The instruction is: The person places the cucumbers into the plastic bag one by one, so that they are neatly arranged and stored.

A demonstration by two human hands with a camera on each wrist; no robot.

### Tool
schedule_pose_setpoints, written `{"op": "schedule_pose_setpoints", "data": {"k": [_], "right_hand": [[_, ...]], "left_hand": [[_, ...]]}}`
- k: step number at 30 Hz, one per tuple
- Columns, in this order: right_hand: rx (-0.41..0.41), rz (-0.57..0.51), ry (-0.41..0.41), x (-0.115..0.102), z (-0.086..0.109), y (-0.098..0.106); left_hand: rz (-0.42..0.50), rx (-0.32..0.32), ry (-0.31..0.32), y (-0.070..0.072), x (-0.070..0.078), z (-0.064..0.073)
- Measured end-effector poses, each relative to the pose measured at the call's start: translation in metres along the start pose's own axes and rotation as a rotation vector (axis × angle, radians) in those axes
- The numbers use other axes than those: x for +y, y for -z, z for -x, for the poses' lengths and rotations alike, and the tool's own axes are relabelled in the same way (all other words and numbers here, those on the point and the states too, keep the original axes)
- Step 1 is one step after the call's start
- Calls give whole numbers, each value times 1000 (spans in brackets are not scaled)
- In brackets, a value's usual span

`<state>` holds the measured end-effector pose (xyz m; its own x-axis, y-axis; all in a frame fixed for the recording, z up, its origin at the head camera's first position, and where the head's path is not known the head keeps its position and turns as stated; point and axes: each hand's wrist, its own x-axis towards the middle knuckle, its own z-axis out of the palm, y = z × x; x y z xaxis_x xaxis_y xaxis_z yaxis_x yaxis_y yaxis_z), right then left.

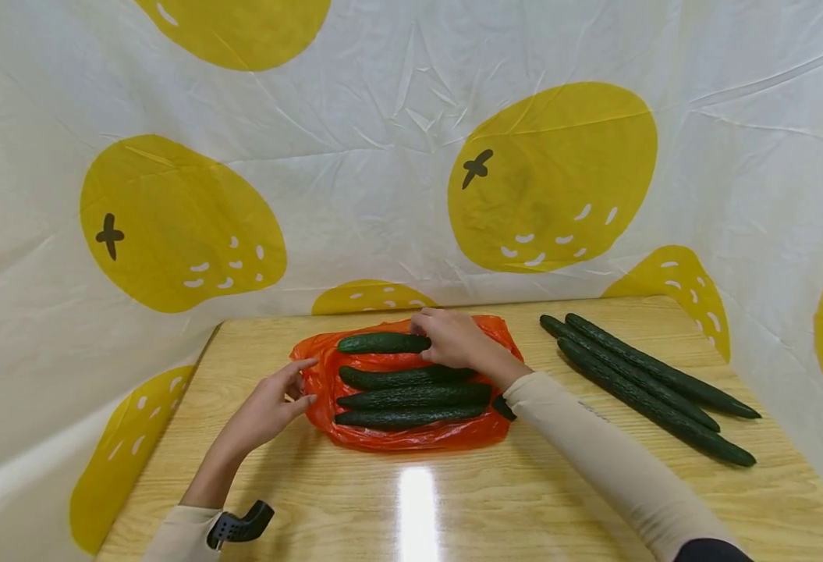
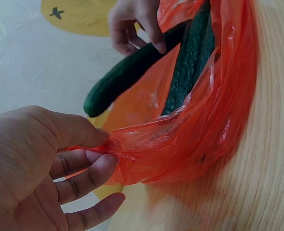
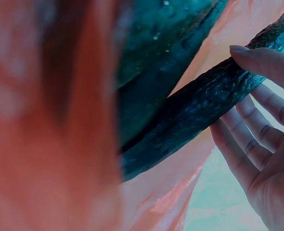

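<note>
A red plastic bag [image 1: 411,439] lies spread on the table with several dark green cucumbers [image 1: 414,396] side by side in it. My right hand [image 1: 449,336] grips one more cucumber [image 1: 383,343] at the bag's far side, fingers and thumb around it. In the left wrist view this cucumber [image 2: 127,74] slants over the bag's mouth with one end free. My left hand [image 1: 271,406] is at the bag's left edge. There the thumb and forefinger pinch the plastic [image 2: 110,147], while the other fingers are loosely bent.
Three long cucumbers [image 1: 650,382] lie together at the right of the wooden table [image 1: 355,507]. Behind the table and along its sides hangs a white sheet [image 1: 376,203] printed with yellow fruit. Dark wrist mounts [image 1: 242,527] sit on my forearms.
</note>
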<state>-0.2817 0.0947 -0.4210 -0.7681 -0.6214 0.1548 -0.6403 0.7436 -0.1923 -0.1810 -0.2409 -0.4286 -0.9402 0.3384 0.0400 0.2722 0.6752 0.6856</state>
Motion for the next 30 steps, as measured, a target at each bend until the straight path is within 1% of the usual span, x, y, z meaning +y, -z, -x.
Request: {"op": "schedule_pose_setpoints", "data": {"k": [6,12,23,30], "right_hand": [[-2,77,19,1,-3,-10],[-20,83,3,0,-4,-17],[-38,99,-25,-1,-5,-21],[-81,145,-37,-3,-5,-26]], "left_hand": [[7,-1,2,0,0,1],[7,-2,13,0,0,1],[6,-4,25,0,1,2],[9,-4,20,0,1,2]]}}
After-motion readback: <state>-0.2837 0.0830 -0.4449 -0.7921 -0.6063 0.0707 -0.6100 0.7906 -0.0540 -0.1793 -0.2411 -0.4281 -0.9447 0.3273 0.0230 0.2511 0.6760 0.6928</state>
